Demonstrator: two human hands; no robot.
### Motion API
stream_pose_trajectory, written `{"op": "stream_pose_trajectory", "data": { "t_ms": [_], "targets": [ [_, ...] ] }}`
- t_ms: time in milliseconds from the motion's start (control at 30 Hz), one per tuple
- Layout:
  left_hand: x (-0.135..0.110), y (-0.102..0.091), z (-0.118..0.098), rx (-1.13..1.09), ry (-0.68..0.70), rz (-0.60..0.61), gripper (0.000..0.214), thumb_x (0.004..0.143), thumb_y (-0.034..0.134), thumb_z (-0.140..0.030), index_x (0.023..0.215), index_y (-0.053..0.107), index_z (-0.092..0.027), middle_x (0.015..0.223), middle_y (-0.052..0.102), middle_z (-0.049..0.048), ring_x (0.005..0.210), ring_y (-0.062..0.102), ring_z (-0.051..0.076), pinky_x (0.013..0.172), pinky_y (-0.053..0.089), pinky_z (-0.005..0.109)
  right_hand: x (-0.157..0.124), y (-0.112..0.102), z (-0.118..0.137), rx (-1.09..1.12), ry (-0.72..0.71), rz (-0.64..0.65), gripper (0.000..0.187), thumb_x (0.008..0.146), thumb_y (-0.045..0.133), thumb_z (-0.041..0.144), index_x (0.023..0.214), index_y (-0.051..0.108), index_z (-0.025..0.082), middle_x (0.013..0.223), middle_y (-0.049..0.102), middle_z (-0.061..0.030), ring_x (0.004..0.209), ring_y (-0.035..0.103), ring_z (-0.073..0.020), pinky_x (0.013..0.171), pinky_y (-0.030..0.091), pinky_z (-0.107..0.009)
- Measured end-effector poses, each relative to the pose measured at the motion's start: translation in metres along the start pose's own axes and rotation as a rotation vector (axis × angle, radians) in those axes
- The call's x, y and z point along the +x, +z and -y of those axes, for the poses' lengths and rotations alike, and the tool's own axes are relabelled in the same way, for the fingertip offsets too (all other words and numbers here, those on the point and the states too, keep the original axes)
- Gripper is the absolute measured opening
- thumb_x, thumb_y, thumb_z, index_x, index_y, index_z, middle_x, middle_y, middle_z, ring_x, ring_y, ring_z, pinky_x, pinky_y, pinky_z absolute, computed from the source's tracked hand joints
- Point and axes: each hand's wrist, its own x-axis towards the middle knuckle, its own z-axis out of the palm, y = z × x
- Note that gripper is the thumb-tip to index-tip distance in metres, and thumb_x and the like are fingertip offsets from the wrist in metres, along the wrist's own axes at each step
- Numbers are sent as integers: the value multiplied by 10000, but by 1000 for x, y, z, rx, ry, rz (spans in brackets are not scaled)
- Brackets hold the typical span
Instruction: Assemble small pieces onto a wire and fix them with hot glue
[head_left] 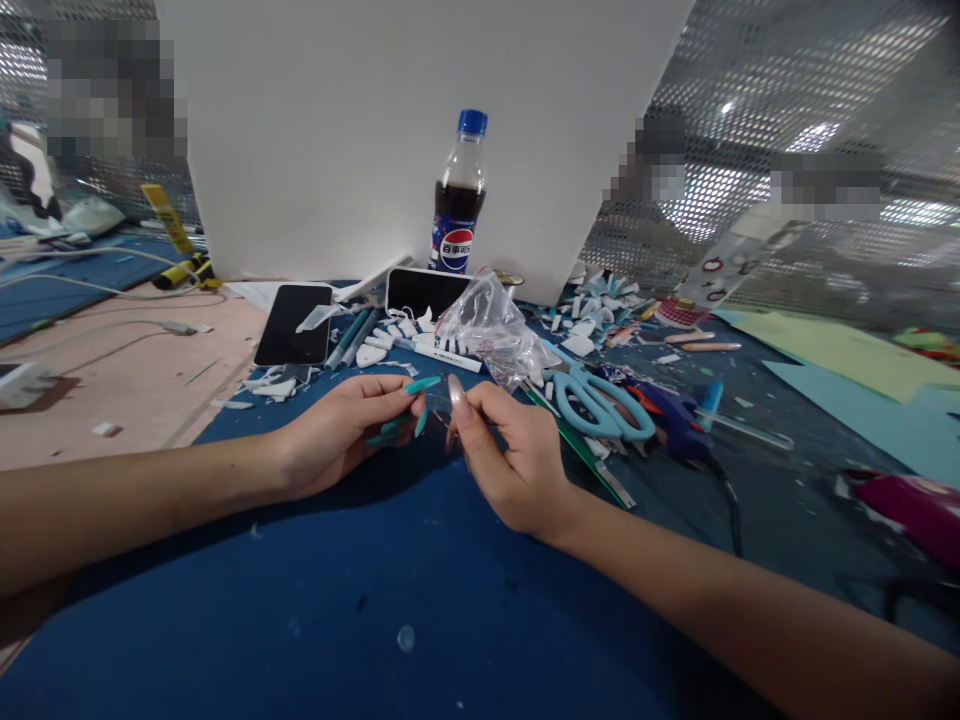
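My left hand (341, 432) rests on the blue cloth (360, 600) with its fingers curled inward; long teal nails show on the fingertips. My right hand (510, 455) is beside it, fingers pinched together around something too small to make out, a long pale nail on its thumb pointing up. The two hands nearly touch at the fingertips. A crumpled clear plastic bag (491, 330) lies just behind the right hand.
Teal scissors (596, 400) and a blue glue gun (679, 420) lie to the right. A cola bottle (457, 195) stands before a white board (337, 130). Two phones (294, 325) (424, 290), pens and white scraps lie behind. Coloured paper sheets (847, 360) lie at the far right.
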Motion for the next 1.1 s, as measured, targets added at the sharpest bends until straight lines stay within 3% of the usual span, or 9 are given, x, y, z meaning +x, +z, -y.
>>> {"op": "stream_pose_trajectory", "data": {
  "t_ms": [700,1100],
  "targets": [
    [0,1,-1,-15,11,9,155,813,546,-232,704,583,-129,652,502,-16,583,427,62,574,344,174,1,0,0,-45,-8,54,299,877,393,156,586,458,171,493,451,25,428,388,-70,460,317,-228],
    [1,-5,2,-38,63,86,269,772,607,-339,601,532,-146,602,485,-23,577,424,76,537,321,176,2,-3,3,95,17,163,311,903,371,199,595,412,189,479,418,40,459,423,-79,476,340,-217]
  ]
}}
